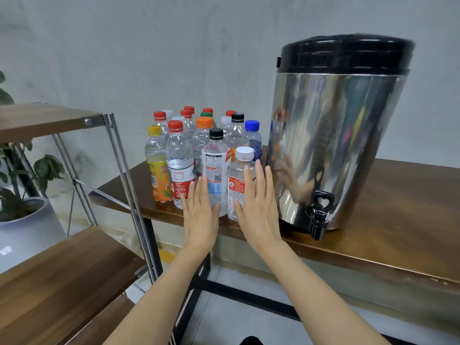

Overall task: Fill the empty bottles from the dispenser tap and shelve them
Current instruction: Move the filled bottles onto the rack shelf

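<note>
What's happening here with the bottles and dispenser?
A person's left hand and right hand are open, fingers straight, in front of the nearest capped bottles on the table, gripping nothing. The steel dispenser stands to their right, with no bottle under its tap. The wooden shelf is at left.

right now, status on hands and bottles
Left hand and right hand open, flat before the front bottles, gripping none. Bottles capped, bunched on table. Nothing under tap.
</note>
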A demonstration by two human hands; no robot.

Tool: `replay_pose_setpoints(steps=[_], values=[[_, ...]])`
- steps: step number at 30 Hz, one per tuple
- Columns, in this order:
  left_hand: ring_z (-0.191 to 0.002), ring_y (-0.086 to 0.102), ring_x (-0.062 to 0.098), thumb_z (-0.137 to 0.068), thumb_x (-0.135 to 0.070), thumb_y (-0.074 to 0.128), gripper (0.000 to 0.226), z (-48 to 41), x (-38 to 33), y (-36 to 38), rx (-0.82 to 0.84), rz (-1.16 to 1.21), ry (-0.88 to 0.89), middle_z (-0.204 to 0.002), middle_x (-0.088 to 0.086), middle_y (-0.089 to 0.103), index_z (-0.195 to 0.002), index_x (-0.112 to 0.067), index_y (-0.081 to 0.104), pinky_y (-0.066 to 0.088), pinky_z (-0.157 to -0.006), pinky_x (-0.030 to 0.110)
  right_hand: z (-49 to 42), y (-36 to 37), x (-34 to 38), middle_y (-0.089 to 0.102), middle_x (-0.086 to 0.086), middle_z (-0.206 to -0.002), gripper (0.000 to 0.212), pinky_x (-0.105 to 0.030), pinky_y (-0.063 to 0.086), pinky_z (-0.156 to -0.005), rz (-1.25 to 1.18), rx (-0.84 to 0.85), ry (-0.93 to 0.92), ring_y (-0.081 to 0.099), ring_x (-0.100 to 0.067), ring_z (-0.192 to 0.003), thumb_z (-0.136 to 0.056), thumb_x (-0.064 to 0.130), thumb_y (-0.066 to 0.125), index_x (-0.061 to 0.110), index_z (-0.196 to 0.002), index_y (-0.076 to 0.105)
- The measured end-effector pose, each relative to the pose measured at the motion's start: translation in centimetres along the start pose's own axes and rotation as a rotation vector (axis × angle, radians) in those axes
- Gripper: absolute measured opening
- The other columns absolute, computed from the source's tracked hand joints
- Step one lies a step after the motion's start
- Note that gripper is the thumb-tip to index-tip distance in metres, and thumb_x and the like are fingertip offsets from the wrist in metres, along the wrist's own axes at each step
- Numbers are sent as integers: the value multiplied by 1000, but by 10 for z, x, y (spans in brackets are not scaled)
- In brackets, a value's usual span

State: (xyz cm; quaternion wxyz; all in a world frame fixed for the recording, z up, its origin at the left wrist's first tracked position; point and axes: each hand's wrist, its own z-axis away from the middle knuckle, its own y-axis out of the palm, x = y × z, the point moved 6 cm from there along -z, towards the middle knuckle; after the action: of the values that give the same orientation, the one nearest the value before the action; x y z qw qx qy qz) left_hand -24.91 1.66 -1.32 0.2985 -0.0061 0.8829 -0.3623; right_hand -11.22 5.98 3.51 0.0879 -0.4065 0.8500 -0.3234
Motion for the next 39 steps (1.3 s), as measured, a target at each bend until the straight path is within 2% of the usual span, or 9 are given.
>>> replay_pose_setpoints(steps=[3, 7, 16, 20, 23, 27, 31, 37, 39], values=[[-152, 13, 19, -100, -19, 53, 61, 4, -8, -26, -49, -25, 44, -162, 3, 24, -155, -15, 25, 5, -125, 45, -9, -20, 22, 29, -23, -155, 76, -52, 35, -113, -24, -62, -119, 22, -36, -145, -85, 19, 68, 3, -148, 28], [-149, 22, 21, -101, -17, 51, 52, 0, -22, -63, -107, -36, 81, -158, 5, 33, -150, -14, 35, 9, -124, 48, -32, -33, 39, 38, -18, -151, 73, -51, 38, -111, -109, -17, -143, 35, -36, -139, -85, 19, 71, 5, -147, 34], [-148, 20, 30, -96, -14, 61, 63, -64, -38, -124, -162, -94, 123, -161, 9, 23, -151, -16, 30, 23, -121, 46, -100, -35, 56, 41, -10, -146, 74, -39, 33, -110, -103, 107, -87, 36, -28, -134, -94, 32, 62, 15, -153, 22], [-148, 19, 31, -88, -15, 72, 84, -104, -23, -128, -39, -40, 19, -163, 10, 16, -155, -18, 20, 28, -118, 49, -119, -16, 58, 44, -15, -143, 87, -42, 32, -109, 27, 259, -33, 37, -32, -134, -89, 53, 62, 17, -153, 16], [-140, 36, 27, -83, -14, 78, 96, -122, -15, -123, 87, 34, -12, -156, 7, 32, -156, -22, 16, 39, -109, 40, -121, -3, 58, 45, -16, -145, 98, -43, 29, -112, 80, 306, -10, 37, -34, -137, -84, 60, 65, 16, -154, 12], [-122, 50, 20, -77, -7, 82, 89, -129, -12, -118, 101, 134, -6, -127, -6, 49, -148, -18, 31, 38, -85, 12, -123, 2, 55, 45, -11, -146, 99, -40, 31, -111, 22, 260, 12, 39, -30, -136, -81, 55, 71, 12, -152, 19], [-112, 54, 15, -72, -4, 85, 90, -126, -8, -114, 112, 209, 31, -121, -9, 47, -145, -19, 32, 39, -81, 12, -122, 4, 59, 46, -11, -143, 97, -38, 40, -105, -94, 271, -9, 44, -29, -132, -77, 44, 79, 13, -149, 22], [-119, 49, 5, -75, -10, 84, 97, -107, -4, -116, 125, 258, 123, -137, -10, 45, -148, -27, 22, 42, -86, 2, -114, 9, 76, 47, -15, -135, 93, -42, 50, -91, -240, 342, -56, 50, -34, -124, -77, 31, 82, 20, -143, 18], [-121, 51, 5, -76, -10, 84, 96, -101, -5, -117, 122, 287, 131, -140, -7, 47, -148, -29, 23, 45, -92, 8, -113, 11, 76, 48, -16, -134, 94, -45, 52, -89, -268, 356, -41, 52, -37, -122, -78, 27, 82, 22, -143, 15]])
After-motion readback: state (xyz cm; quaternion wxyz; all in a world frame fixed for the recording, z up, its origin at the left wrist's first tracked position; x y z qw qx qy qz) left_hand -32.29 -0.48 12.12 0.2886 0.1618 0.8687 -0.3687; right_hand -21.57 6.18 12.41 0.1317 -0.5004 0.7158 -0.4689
